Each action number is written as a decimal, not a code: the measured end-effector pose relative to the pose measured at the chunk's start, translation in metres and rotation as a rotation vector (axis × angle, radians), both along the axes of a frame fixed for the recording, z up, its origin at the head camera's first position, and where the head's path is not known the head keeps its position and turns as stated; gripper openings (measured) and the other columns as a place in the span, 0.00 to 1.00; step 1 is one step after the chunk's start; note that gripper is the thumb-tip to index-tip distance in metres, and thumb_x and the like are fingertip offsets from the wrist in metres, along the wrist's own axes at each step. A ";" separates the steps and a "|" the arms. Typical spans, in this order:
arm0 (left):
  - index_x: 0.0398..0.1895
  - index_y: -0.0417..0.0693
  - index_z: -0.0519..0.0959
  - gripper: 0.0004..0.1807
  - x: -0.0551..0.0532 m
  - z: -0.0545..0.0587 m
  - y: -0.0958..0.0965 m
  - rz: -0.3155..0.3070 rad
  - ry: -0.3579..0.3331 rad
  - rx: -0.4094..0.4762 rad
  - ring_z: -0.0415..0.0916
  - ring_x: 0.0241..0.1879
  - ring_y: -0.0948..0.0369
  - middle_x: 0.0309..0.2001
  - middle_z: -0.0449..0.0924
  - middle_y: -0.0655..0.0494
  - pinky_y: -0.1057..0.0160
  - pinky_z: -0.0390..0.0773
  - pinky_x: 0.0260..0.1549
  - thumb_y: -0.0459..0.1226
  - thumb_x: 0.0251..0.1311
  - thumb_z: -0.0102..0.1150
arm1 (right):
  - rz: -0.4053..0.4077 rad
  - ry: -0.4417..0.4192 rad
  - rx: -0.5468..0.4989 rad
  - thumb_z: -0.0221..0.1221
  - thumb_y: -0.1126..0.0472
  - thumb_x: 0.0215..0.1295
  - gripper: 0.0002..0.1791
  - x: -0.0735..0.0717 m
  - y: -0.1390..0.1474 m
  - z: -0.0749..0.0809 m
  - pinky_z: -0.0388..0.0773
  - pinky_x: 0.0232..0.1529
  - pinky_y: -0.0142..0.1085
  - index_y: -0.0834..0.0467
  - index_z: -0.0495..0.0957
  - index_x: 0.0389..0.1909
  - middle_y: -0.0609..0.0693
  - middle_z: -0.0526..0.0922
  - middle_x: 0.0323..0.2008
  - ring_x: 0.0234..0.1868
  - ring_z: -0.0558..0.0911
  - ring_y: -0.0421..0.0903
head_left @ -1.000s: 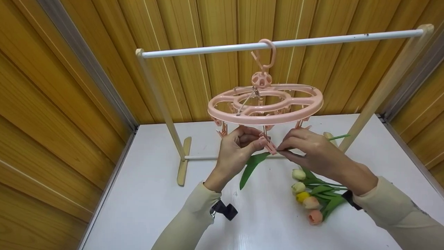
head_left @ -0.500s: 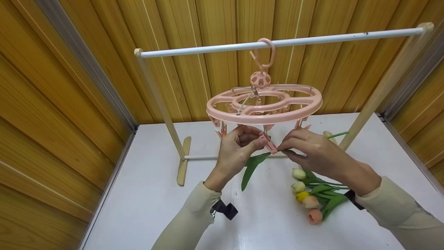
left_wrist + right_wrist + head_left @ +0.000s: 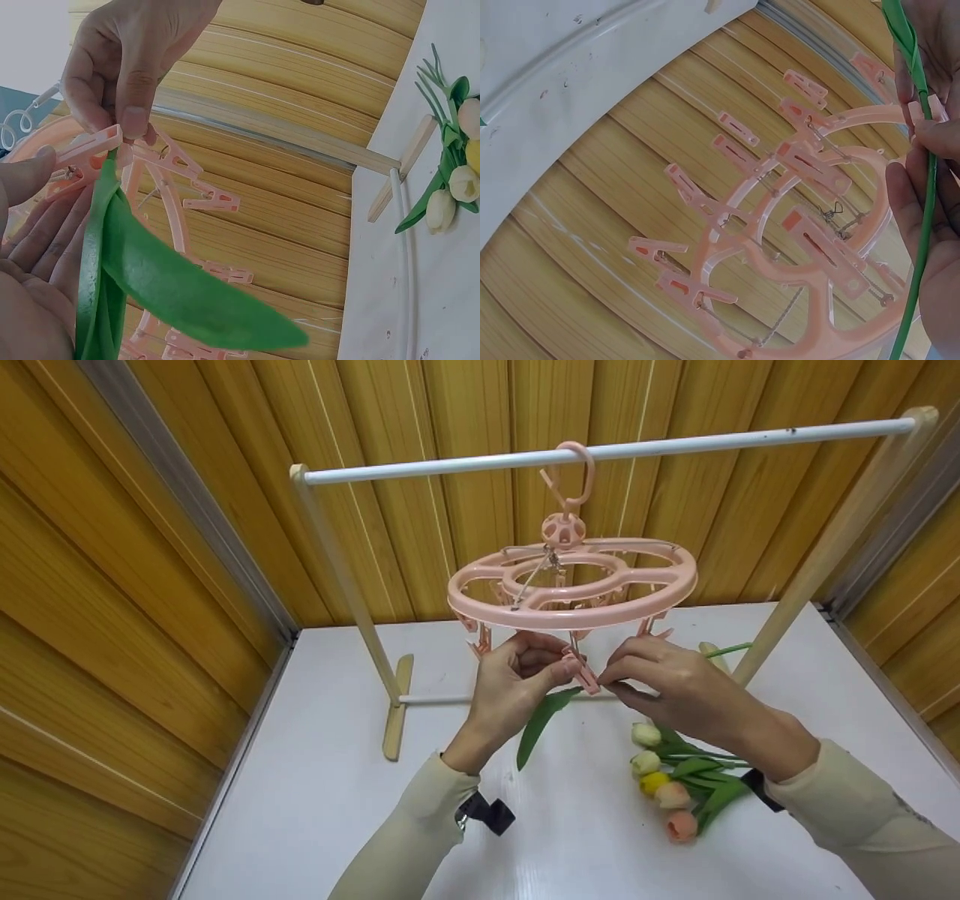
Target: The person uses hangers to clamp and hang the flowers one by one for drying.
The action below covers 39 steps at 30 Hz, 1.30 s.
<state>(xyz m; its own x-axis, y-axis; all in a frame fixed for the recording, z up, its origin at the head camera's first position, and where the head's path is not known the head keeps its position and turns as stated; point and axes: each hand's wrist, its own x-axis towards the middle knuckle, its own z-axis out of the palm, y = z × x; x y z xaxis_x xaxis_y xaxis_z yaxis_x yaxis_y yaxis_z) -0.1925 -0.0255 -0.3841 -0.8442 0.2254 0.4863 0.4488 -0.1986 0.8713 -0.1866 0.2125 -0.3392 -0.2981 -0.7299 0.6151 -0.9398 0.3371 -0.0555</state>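
My left hand (image 3: 501, 694) pinches a pink clothespin (image 3: 580, 671) that hangs under the front of a round pink clip hanger (image 3: 480, 615). Close to its right, the fingers of my right hand (image 3: 671, 679) hold a green flower stem (image 3: 928, 225) right at the clip's lower end. In the left wrist view the stem's top lies at the clothespin (image 3: 94, 146), and a broad green leaf (image 3: 187, 281) spreads out below. The stem's far end (image 3: 729, 649) sticks out behind my right hand. The flower's head is hidden in every view.
The hanger hooks over the white bar (image 3: 450, 467) of a wooden-legged rack. More pink clothespins (image 3: 735, 127) dangle around its ring. Several artificial tulips (image 3: 679, 795), white, yellow and peach, lie on the white table (image 3: 315, 810) by my right forearm. Wood-patterned walls (image 3: 390, 405) stand behind.
Both hands keep nearly the same place at the clothespin. The green leaf sways slightly, a bit right and then back left.
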 end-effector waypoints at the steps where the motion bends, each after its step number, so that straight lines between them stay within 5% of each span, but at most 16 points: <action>1: 0.50 0.30 0.80 0.13 0.000 0.000 0.000 0.004 0.001 -0.004 0.89 0.43 0.56 0.42 0.89 0.46 0.53 0.89 0.47 0.25 0.65 0.70 | -0.002 0.000 0.001 0.81 0.78 0.41 0.27 0.000 0.000 0.000 0.86 0.42 0.30 0.58 0.86 0.44 0.47 0.86 0.40 0.38 0.84 0.45; 26: 0.49 0.31 0.82 0.12 0.000 -0.001 0.000 0.021 0.032 -0.025 0.88 0.42 0.58 0.41 0.88 0.48 0.54 0.90 0.43 0.27 0.66 0.71 | 0.018 -0.009 0.020 0.82 0.79 0.40 0.27 0.001 -0.001 0.002 0.87 0.43 0.30 0.58 0.86 0.42 0.47 0.85 0.40 0.38 0.84 0.45; 39: 0.57 0.31 0.82 0.17 0.000 -0.006 -0.005 -0.015 0.010 -0.034 0.88 0.49 0.56 0.48 0.89 0.47 0.54 0.88 0.52 0.27 0.66 0.70 | 0.003 0.013 0.041 0.82 0.78 0.41 0.26 0.001 0.001 0.003 0.88 0.39 0.34 0.57 0.86 0.42 0.48 0.86 0.39 0.37 0.85 0.45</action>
<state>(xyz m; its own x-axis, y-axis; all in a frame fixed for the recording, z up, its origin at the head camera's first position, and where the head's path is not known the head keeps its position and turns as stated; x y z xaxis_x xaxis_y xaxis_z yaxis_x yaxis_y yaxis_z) -0.1926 -0.0301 -0.3897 -0.8358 0.2544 0.4866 0.4547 -0.1759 0.8731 -0.1856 0.2133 -0.3362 -0.2880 -0.7554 0.5886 -0.9414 0.3361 -0.0293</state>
